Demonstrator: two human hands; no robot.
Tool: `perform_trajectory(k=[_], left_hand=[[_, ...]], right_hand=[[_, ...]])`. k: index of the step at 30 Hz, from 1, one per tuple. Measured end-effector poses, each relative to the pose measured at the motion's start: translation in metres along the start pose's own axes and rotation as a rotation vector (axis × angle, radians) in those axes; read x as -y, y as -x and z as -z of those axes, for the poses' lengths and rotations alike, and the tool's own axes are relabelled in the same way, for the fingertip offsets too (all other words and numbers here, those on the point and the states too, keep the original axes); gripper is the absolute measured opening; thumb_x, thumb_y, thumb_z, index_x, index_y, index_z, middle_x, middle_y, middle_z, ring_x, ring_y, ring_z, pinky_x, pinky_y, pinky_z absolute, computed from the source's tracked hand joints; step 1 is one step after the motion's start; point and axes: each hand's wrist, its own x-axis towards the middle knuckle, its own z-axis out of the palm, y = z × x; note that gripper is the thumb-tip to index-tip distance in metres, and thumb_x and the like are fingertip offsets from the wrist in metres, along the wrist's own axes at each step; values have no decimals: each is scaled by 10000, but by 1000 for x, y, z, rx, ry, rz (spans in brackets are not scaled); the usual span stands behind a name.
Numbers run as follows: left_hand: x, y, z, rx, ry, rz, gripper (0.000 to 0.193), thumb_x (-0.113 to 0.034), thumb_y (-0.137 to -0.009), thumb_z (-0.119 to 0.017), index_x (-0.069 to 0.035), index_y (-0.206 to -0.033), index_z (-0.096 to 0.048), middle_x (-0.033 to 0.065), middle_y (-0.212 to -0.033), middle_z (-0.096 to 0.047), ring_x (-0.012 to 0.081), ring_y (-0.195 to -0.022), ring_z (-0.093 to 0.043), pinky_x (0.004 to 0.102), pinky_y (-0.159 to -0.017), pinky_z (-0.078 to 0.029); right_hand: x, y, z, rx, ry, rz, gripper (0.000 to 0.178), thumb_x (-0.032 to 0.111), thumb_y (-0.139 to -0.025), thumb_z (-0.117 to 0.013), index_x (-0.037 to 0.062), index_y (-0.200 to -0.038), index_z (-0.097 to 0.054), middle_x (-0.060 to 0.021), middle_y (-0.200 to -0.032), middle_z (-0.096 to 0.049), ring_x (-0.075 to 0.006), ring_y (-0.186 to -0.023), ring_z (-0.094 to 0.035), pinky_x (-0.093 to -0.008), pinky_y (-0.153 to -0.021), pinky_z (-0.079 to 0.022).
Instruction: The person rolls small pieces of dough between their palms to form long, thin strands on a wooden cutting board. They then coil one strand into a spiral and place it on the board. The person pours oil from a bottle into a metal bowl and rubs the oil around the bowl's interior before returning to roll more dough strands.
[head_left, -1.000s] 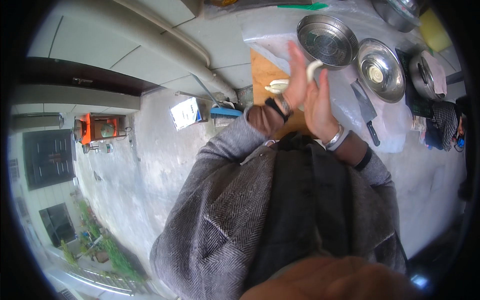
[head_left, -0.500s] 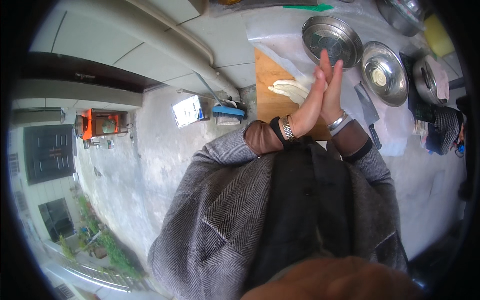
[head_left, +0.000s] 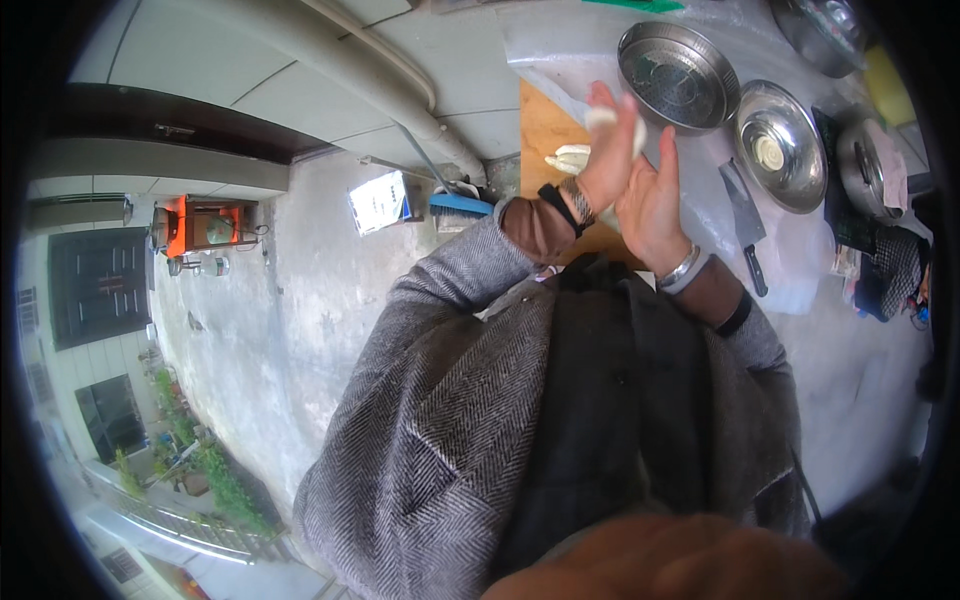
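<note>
A pale, flattened piece of dough (head_left: 602, 117) shows among the fingers of my left hand (head_left: 603, 172), which is raised over the wooden board (head_left: 545, 112). My right hand (head_left: 652, 212) is beside it, palm up, with its fingers stretched out. The two hands touch or nearly touch at the lower palms and are apart at the fingertips. More strips of white dough (head_left: 568, 158) lie on the board, partly hidden behind my left hand. Just beyond the fingers is a round metal steamer tray (head_left: 678, 78) with a perforated bottom.
Right of my hands, a cleaver (head_left: 742, 202) and a black-handled knife (head_left: 755, 270) lie on plastic sheeting (head_left: 795, 260). A steel bowl (head_left: 783, 145) with a pale lump inside stands past them, near a lidded pot (head_left: 868, 165). A blue brush (head_left: 460, 204) is on the floor at left.
My hands were pressed palm to palm; now their fingers have parted, and the dough shows at my left hand. The view has shifted slightly.
</note>
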Motion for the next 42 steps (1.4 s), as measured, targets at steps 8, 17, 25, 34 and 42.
perform_trajectory(k=[8,17,25,34,42], left_hand=[[18,-11,4,29,162,110,764,-564,-1050,-231,33,-1525,-189,158,-1556,-270,262,-1446,-240,343,-1181,-197],[1,5,5,178,-121,-35,797,-575,-1045,-188,-2,-1560,16,152,-1639,8,236,-1515,35,315,-1219,-25],[-8,9,4,-41,391,143,738,-557,-1049,-282,5,-1525,-232,107,-1530,-310,184,-1427,-276,301,-1176,-215],[6,4,13,108,526,319,808,-622,-1027,-235,21,-1517,-240,117,-1546,-309,208,-1439,-263,299,-1182,-208],[-2,9,12,-72,629,157,873,-660,-1006,-256,38,-1528,-199,139,-1567,-263,215,-1456,-228,310,-1192,-186]], right_hand=[[-10,-2,14,15,-112,-61,816,653,-999,-283,40,-1538,-272,-95,-1569,-330,-213,-1448,-289,-366,-1193,-212],[-2,-2,-3,-253,-115,-98,785,672,-965,-396,62,-1457,-442,-50,-1492,-436,-191,-1386,-374,-340,-1171,-234],[-13,4,-2,-161,76,-36,866,712,-955,-345,39,-1498,-364,-88,-1517,-392,-204,-1372,-384,-338,-1159,-256],[-17,-4,-4,-73,379,150,905,703,-971,-301,-17,-1520,-281,-96,-1568,-326,-204,-1429,-314,-358,-1194,-196],[-5,-1,-12,4,346,42,890,689,-986,-254,-19,-1525,-265,-108,-1584,-297,-203,-1443,-295,-353,-1188,-216]])
